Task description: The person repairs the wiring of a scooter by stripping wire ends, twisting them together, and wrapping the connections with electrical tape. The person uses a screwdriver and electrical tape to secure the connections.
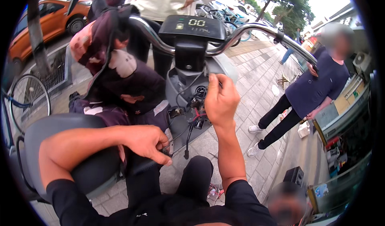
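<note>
An electric scooter stands in front of me with its front housing (172, 83) opened and a bundle of wires and connectors (197, 101) hanging out. My right hand (221, 101) is closed in a pinch at the right side of this opening, beside a dark cable (192, 81); what lies between its fingertips is hidden. My left hand (148, 143) is curled above the front of the seat, closed on a thin black wire (175, 139) that runs up toward the bundle. A black cable end with a plug (187, 153) dangles between my hands.
Above the housing are the lit display (192, 27) and chrome handlebar (256, 26). A dark patterned cloth cover (136, 77) drapes the left side, near the grey seat (64, 125). People stand ahead and at right (317, 81); another head shows at lower right.
</note>
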